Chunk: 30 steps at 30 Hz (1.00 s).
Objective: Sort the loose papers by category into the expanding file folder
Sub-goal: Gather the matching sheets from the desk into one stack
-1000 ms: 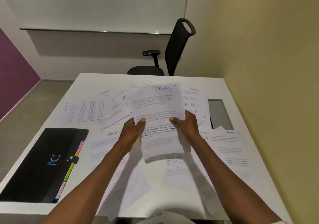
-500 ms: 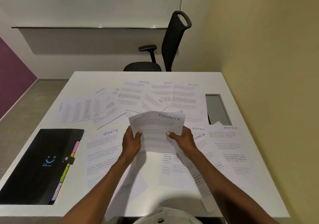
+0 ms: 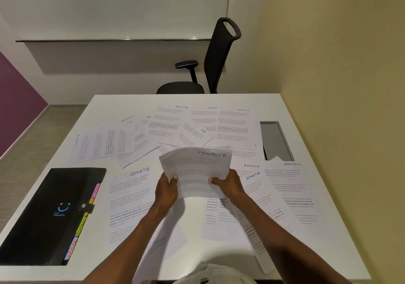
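Gripping the FINANCE sheets (image 3: 197,170) between left hand (image 3: 167,190) and right hand (image 3: 230,185), raised above mid-table (image 3: 306,117). Closed black folder (image 3: 50,216) lying flat at near left corner, well apart from both.

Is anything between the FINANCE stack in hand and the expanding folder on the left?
Yes: the folder lies shut, its flap fastened by the snap strap. Both hands, left and right, hold the FINANCE stack. A SPORTS sheet lies flat between.
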Available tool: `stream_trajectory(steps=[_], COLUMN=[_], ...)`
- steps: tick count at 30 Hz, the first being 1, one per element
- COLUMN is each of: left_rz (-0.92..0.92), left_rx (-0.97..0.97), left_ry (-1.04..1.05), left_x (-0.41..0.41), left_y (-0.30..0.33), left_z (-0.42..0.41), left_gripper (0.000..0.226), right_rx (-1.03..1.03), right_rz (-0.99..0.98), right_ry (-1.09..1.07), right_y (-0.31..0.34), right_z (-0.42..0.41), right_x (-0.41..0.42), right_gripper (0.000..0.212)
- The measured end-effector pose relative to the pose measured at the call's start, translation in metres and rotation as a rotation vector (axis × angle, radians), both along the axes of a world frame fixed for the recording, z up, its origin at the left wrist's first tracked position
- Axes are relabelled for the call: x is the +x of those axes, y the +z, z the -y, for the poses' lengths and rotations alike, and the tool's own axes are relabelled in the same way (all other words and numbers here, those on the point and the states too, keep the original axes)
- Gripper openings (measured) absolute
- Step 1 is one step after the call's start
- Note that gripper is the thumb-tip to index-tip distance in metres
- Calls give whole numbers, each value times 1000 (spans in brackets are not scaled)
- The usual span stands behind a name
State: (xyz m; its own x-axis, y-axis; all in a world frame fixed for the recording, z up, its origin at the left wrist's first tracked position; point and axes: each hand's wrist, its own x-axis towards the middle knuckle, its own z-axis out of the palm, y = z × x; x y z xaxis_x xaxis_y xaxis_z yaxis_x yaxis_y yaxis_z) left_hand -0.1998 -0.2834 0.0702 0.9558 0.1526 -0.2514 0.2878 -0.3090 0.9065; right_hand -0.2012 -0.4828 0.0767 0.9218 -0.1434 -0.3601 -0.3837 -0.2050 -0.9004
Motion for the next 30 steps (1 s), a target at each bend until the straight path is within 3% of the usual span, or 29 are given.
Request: stream_trajectory(steps=[4, 14, 23, 30], left_rz=[-4, -85, 120, 30], left_rx=[-19, 3, -76, -12], left_ry=[-25, -119, 75, 83], left_x=[10, 26, 17, -10], left_y=[12, 25, 33, -17], left_z=[-7, -9, 3, 2], left_gripper=[26, 32, 27, 37], right_rx=[35, 56, 30, 109], right_rz=[87, 92, 162, 13], right_ry=[-20, -66, -78, -31], right_y=[17, 25, 34, -8], right_z=[6, -1, -3, -4], right_x=[5, 13, 17, -15], right_gripper=[35, 36, 37, 36])
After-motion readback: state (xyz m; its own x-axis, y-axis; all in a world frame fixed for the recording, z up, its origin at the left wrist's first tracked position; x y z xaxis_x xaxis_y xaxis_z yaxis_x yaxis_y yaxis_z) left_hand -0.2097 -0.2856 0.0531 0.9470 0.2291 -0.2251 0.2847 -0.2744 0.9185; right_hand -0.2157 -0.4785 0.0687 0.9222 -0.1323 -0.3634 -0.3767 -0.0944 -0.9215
